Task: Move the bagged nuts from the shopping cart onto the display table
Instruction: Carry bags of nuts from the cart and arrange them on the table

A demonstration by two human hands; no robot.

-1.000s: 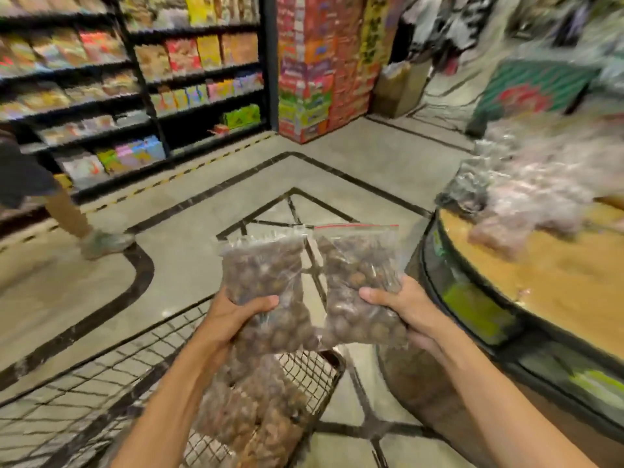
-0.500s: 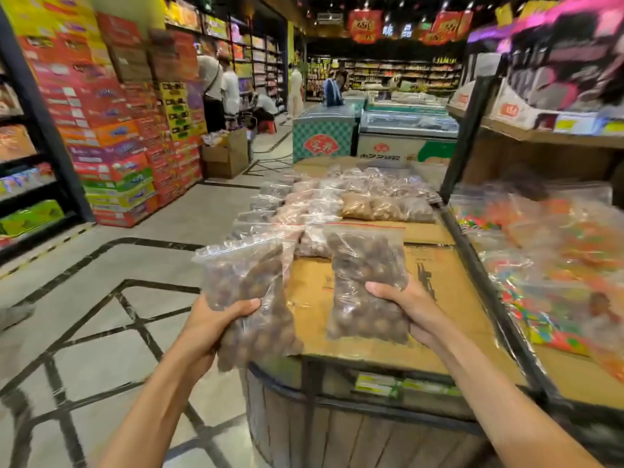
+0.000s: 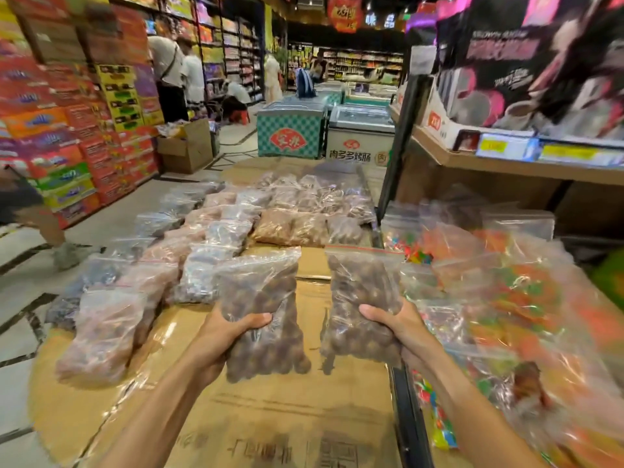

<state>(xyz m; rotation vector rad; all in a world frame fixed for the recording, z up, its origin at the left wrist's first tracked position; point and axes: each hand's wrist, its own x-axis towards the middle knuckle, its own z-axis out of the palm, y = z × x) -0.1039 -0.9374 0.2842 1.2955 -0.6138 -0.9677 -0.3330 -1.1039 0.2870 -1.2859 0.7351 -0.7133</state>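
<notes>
— Holding anything?
— Yes. My left hand (image 3: 229, 336) grips one bag of nuts (image 3: 263, 309), thumb curled across its front; my right hand (image 3: 398, 329) grips a second bag (image 3: 363, 305). Both now hang over the cardboard-covered display table (image 3: 270, 417), further in than half a second ago.
— Beyond them?
— Rows of bagged nuts (image 3: 216, 231) lying on the table, closer now.

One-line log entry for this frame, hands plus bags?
left hand: grips nut bag | right hand: grips second nut bag | both over display table | not released
</notes>
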